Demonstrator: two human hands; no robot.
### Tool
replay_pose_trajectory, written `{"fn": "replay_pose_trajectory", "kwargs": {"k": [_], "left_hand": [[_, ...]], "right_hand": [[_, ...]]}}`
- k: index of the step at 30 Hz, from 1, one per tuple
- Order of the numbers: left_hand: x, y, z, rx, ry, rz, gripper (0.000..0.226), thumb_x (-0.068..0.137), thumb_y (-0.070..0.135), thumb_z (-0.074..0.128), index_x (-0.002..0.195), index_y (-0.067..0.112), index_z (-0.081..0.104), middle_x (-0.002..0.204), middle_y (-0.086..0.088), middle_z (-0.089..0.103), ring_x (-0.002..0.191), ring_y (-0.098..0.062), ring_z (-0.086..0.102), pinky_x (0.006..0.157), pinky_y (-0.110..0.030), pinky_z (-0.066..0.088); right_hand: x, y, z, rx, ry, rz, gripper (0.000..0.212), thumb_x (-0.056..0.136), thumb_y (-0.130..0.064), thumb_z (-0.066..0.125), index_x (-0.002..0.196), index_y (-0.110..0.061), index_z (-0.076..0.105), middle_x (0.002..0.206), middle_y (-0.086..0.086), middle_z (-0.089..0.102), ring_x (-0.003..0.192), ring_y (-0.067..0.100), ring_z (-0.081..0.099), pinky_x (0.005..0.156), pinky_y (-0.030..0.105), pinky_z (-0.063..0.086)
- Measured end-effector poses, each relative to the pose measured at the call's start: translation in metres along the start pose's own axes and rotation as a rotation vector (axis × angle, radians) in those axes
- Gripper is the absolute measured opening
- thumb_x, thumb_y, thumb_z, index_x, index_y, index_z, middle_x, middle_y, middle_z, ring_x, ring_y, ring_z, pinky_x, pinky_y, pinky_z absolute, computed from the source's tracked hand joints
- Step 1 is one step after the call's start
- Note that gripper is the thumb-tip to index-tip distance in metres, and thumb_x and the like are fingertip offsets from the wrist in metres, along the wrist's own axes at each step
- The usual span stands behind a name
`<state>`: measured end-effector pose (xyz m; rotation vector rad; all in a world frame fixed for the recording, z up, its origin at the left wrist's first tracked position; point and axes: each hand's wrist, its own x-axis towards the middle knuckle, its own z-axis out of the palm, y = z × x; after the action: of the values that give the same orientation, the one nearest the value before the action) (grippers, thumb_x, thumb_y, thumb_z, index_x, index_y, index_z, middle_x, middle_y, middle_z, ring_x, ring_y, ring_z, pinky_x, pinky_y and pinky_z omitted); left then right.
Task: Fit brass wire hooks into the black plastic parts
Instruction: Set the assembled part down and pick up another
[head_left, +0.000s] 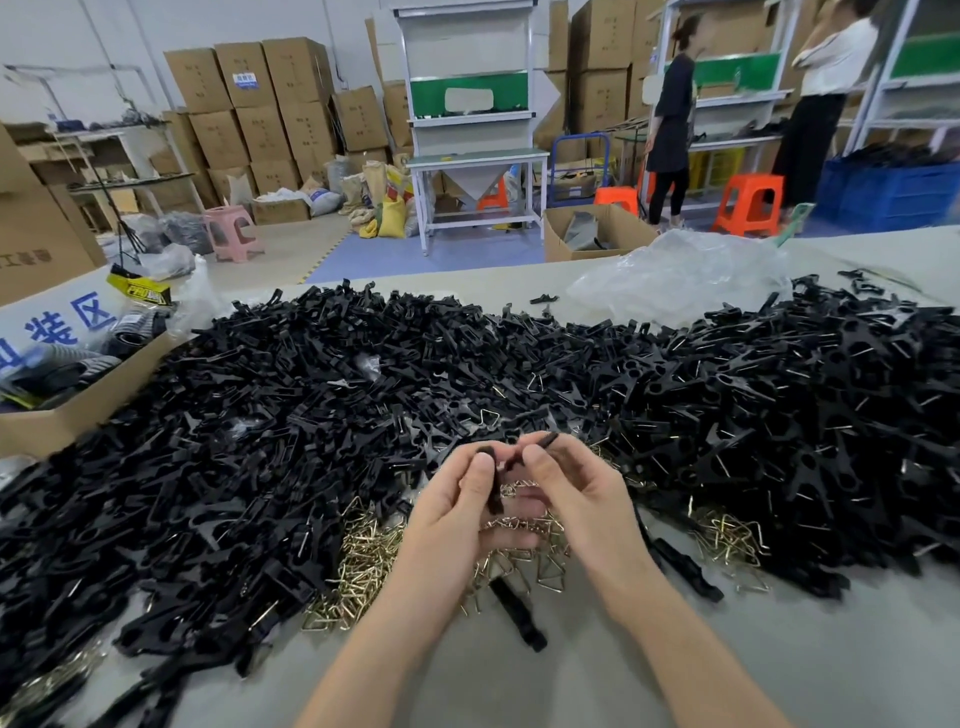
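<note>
A warehouse of stacked cartons (260, 104) stands behind your grey surface (571, 675), which carries a broad heap of black plastic parts (311, 415) from its left edge to its right. Brass wire hooks (363, 561) lie loose towards the near edge, under your hands. Your left hand (457, 519) pinches one black part (494, 488) upright between thumb and fingers. Your right hand (576, 493), close against it, pinches that part's upper end. Whether a hook sits in it cannot be told.

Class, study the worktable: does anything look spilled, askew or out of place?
Nothing looks damaged, but brass hooks sprawl loose, partly under the black parts; one stray black part lies apart on the table.
</note>
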<state>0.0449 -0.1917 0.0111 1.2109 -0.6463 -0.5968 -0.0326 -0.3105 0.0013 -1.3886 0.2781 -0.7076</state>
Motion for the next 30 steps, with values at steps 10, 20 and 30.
{"fn": "replay_pose_trajectory", "kwargs": {"k": [10,20,30], "left_hand": [[0.0022,0.0055,-0.0019,-0.178,0.120,-0.091,0.028,0.101,0.016,0.047,0.120,0.013,0.069,0.075,-0.001,0.059,0.059,-0.010,0.054,0.048,-0.021,0.046],[0.0009,0.0080,-0.0034,-0.152,0.118,-0.066,0.019,0.099,0.013,0.052,0.111,0.010,0.067,0.101,-0.010,0.076,0.073,-0.010,0.061,0.062,-0.022,0.050],[0.0051,0.0012,-0.0093,-0.137,0.240,-0.015,0.022,0.083,0.030,0.063,0.097,0.028,0.079,0.087,-0.002,0.074,0.075,-0.009,0.066,0.064,-0.021,0.053]], "right_hand": [[0.0116,0.0008,-0.0029,0.254,0.038,0.196,0.035,0.079,-0.056,0.068,0.074,-0.022,0.071,0.073,0.003,0.066,0.058,0.017,0.062,0.053,0.030,0.055],[0.0075,0.0015,-0.0019,0.375,-0.033,0.293,0.038,0.091,-0.048,0.050,0.094,-0.011,0.055,0.074,0.007,0.067,0.044,0.011,0.053,0.038,0.020,0.042],[0.0073,0.0071,-0.0007,0.340,-0.121,0.238,0.028,0.082,-0.013,0.068,0.110,-0.009,0.064,0.098,0.011,0.076,0.082,0.017,0.071,0.073,0.022,0.057]]}}
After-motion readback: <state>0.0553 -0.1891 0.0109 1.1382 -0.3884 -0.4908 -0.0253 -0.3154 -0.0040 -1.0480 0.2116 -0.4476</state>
